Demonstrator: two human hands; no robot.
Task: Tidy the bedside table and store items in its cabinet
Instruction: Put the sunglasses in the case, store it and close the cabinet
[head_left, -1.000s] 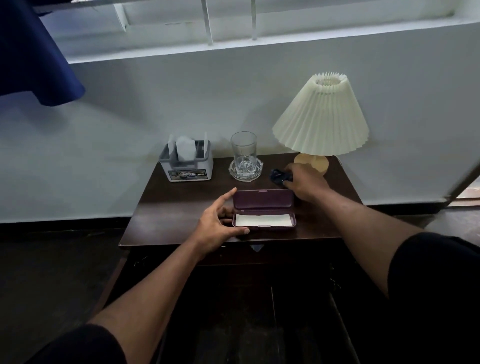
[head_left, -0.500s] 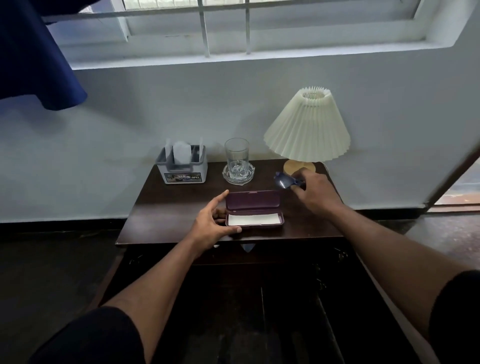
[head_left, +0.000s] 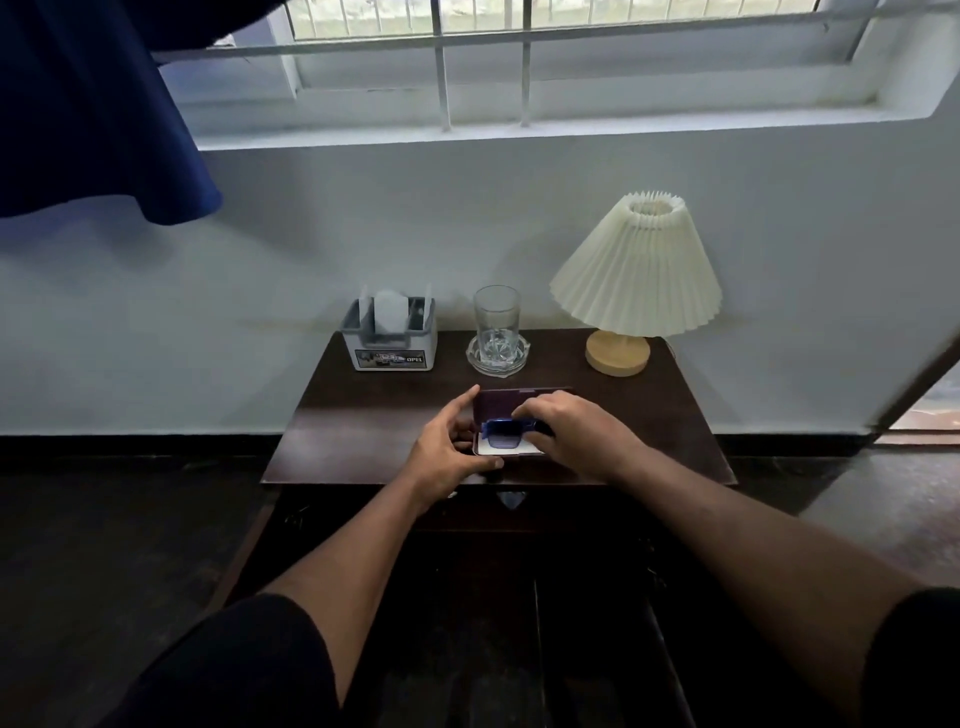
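A purple glasses case lies open at the front of the dark wooden bedside table, its lid tilted up toward the wall. My left hand grips the case's left end. My right hand holds a pair of blue glasses inside the case, over its white lining; the hand hides the right half of the glasses and of the case.
Along the wall stand a grey tissue holder, a drinking glass in a glass dish, and a pleated cream lamp. The table's dark cabinet front is below. A blue curtain hangs upper left.
My right hand lifted the blue glasses from beside the lamp base and carried them left and down into the open case. My left hand stayed on the case.
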